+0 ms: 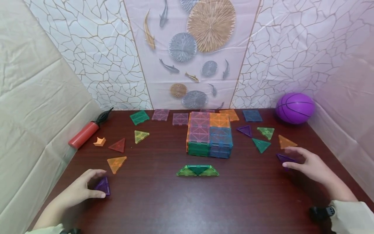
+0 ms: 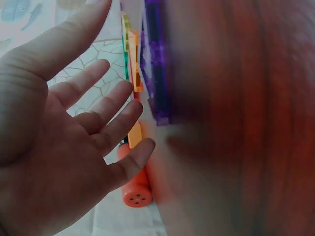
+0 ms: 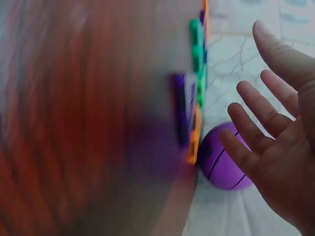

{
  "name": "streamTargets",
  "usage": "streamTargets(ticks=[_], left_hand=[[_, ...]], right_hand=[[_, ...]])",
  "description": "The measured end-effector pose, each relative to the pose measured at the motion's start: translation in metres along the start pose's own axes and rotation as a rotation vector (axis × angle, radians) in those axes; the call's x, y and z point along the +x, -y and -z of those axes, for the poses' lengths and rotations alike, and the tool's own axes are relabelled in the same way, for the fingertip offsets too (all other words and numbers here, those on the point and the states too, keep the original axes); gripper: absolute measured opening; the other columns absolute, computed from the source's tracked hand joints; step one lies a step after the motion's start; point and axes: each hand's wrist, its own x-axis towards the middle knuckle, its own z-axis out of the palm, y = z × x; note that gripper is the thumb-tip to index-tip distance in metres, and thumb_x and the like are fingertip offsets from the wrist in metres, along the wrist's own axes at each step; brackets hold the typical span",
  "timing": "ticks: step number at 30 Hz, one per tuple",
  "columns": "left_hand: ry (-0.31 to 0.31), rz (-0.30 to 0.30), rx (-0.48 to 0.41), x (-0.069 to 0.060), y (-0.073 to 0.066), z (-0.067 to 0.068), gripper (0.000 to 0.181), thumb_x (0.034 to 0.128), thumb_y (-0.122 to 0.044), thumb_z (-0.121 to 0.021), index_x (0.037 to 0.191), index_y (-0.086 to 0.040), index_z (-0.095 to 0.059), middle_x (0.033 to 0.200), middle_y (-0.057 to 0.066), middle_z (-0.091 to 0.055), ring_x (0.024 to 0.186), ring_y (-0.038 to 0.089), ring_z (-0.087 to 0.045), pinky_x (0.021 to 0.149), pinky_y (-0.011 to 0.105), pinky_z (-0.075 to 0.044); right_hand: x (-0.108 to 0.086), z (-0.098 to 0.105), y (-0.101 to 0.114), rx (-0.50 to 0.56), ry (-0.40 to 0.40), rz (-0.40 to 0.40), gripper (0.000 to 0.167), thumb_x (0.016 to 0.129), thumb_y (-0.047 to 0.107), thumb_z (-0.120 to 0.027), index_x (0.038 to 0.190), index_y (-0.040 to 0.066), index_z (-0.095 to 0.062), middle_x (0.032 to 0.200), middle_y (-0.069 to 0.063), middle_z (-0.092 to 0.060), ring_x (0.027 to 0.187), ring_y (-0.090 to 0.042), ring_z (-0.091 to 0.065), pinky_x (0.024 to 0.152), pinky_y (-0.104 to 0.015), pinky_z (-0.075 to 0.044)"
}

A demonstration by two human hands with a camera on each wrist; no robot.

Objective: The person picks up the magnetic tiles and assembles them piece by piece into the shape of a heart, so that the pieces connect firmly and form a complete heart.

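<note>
At the left, my left hand (image 1: 80, 190) reaches around a purple triangular magnetic tile (image 1: 103, 186) lying on the table. In the left wrist view its fingers are spread and apart from the purple tile (image 2: 158, 64). On the right, my right hand (image 1: 314, 167) hovers over a second purple triangular tile (image 1: 284, 158), thumb and fingers either side of it. The right wrist view shows those fingers extended, clear of the tile (image 3: 183, 110). Between the hands lies a green trapezoid of joined triangles (image 1: 197, 170). Behind it stands a block of pink, orange, green and blue square tiles (image 1: 199, 128).
Loose triangles, such as an orange one (image 1: 117, 163) and a teal one (image 1: 261, 144), lie on both sides. Several square tiles (image 1: 160, 114) line the back. A red hand pump (image 1: 84, 134) is at left, a purple ball (image 1: 295, 108) at back right.
</note>
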Motion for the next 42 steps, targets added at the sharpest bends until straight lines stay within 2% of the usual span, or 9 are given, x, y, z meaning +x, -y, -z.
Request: streamTargets(ticks=[5, 9, 12, 14, 16, 21, 27, 38, 42], left_hand=[[0.041, 0.03, 0.08, -0.004, 0.007, 0.001, 0.07, 0.0621, -0.03, -0.089, 0.119, -0.001, -0.06, 0.111, 0.009, -0.057, 0.098, 0.011, -0.049, 0.079, 0.028, -0.043], [0.066, 0.052, 0.12, -0.002, 0.011, 0.001, 0.069, 0.0615, -0.031, -0.089, 0.117, -0.002, -0.061, 0.105, 0.005, -0.057, 0.096, 0.018, -0.048, 0.077, 0.031, -0.042], [0.078, 0.058, 0.138, 0.0, 0.013, 0.001, 0.066, 0.0612, -0.029, -0.089, 0.115, -0.002, -0.062, 0.1, 0.003, -0.056, 0.094, 0.02, -0.048, 0.076, 0.032, -0.043], [0.083, 0.056, 0.137, 0.001, 0.013, 0.001, 0.064, 0.0611, -0.027, -0.089, 0.113, -0.001, -0.062, 0.097, 0.003, -0.055, 0.092, 0.02, -0.05, 0.075, 0.031, -0.044], [0.092, 0.062, 0.124, 0.002, 0.013, 0.001, 0.062, 0.0619, -0.024, -0.089, 0.112, 0.0, -0.062, 0.096, 0.004, -0.055, 0.09, 0.02, -0.051, 0.073, 0.03, -0.045], [0.11, 0.112, 0.093, 0.004, 0.011, 0.0, 0.061, 0.0649, -0.02, -0.087, 0.114, 0.003, -0.061, 0.095, 0.005, -0.056, 0.087, 0.018, -0.052, 0.072, 0.028, -0.045], [0.111, 0.142, 0.087, 0.006, 0.009, -0.001, 0.06, 0.0646, -0.015, -0.087, 0.114, 0.005, -0.06, 0.093, 0.006, -0.056, 0.084, 0.018, -0.05, 0.069, 0.028, -0.043], [0.089, 0.182, 0.053, 0.007, 0.004, -0.001, 0.052, 0.0602, -0.007, -0.088, 0.103, 0.003, -0.06, 0.087, 0.006, -0.055, 0.079, 0.016, -0.048, 0.066, 0.027, -0.041], [0.087, 0.202, 0.01, 0.006, 0.004, -0.001, 0.05, 0.0585, -0.006, -0.087, 0.097, -0.001, -0.056, 0.084, 0.005, -0.052, 0.074, 0.014, -0.046, 0.064, 0.026, -0.039]], right_hand=[[0.0, 0.0, -0.018, -0.046, 0.01, -0.02, 0.057, 0.08, 0.025, -0.079, 0.125, -0.003, -0.057, 0.121, -0.028, -0.059, 0.097, 0.024, -0.034, 0.077, -0.005, -0.028], [0.001, -0.001, -0.025, -0.042, 0.052, -0.008, 0.063, 0.078, 0.024, -0.081, 0.126, -0.007, -0.054, 0.122, -0.032, -0.057, 0.098, 0.022, -0.036, 0.077, -0.004, -0.029], [0.003, -0.003, -0.026, -0.065, 0.116, -0.015, 0.069, 0.078, 0.026, -0.081, 0.128, -0.01, -0.051, 0.123, -0.034, -0.055, 0.109, -0.002, -0.052, 0.082, -0.017, -0.038], [0.005, -0.004, -0.025, -0.098, 0.146, -0.025, 0.071, 0.078, 0.029, -0.081, 0.129, -0.009, -0.051, 0.124, -0.034, -0.054, 0.113, -0.027, -0.054, 0.084, -0.029, -0.04], [0.007, -0.005, -0.024, -0.122, 0.155, -0.019, 0.071, 0.077, 0.031, -0.081, 0.128, -0.009, -0.052, 0.123, -0.033, -0.056, 0.113, -0.045, -0.05, 0.083, -0.034, -0.04], [0.012, -0.006, -0.023, -0.143, 0.158, 0.009, 0.065, 0.075, 0.028, -0.082, 0.122, -0.009, -0.056, 0.117, -0.031, -0.059, 0.109, -0.046, -0.053, 0.081, -0.031, -0.04], [0.013, -0.008, -0.022, -0.132, 0.19, -0.018, 0.066, 0.076, 0.027, -0.082, 0.122, -0.011, -0.055, 0.117, -0.034, -0.056, 0.109, -0.05, -0.052, 0.086, -0.056, -0.04], [0.014, -0.009, -0.017, -0.143, 0.175, -0.056, 0.079, 0.071, 0.029, -0.085, 0.124, -0.018, -0.05, 0.115, -0.038, -0.046, 0.104, -0.049, -0.045, 0.087, -0.063, -0.037], [0.013, -0.009, -0.017, -0.152, 0.146, -0.047, 0.072, 0.07, 0.027, -0.085, 0.119, -0.016, -0.054, 0.112, -0.037, -0.05, 0.102, -0.048, -0.047, 0.085, -0.061, -0.038]])
